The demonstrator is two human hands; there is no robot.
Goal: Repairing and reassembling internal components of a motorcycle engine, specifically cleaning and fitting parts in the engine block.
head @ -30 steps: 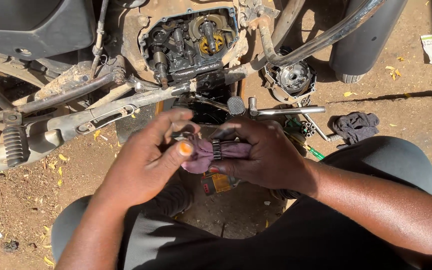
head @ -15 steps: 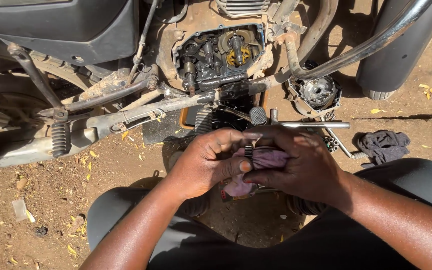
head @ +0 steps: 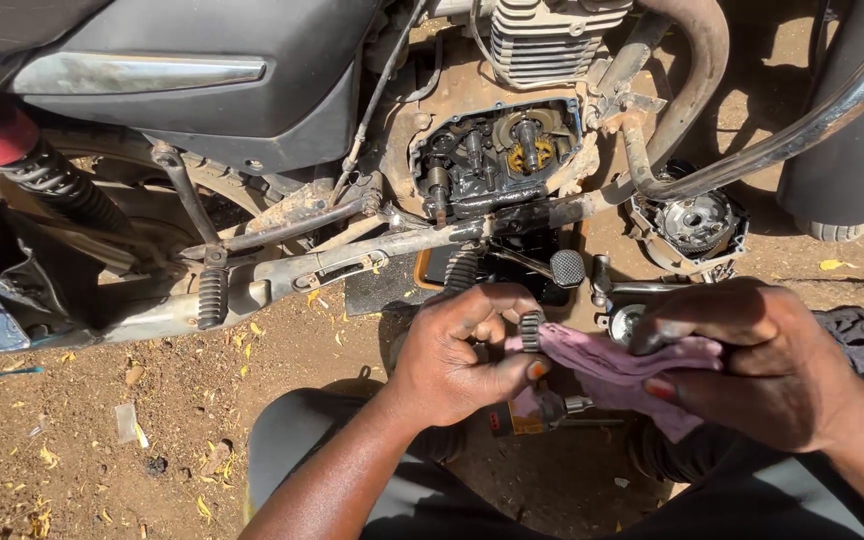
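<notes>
Black-bodied motorcycle [head: 202, 70] fills the top, its opened engine case [head: 497, 150] showing bare gears. Below, the right hand [head: 752, 365] grips a crumpled purple rag [head: 617, 365]; the left hand [head: 462, 355] pinches a small dark toothed gear [head: 531, 331] touching the rag's edge.

Gear [head: 530, 330] mostly hidden by left-hand fingers [head: 492, 325], purple rag [head: 612, 365].

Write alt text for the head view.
The left hand pinches a small toothed gear while the right hand holds a purple rag against it, before a motorcycle's opened engine on dirt ground.
</notes>
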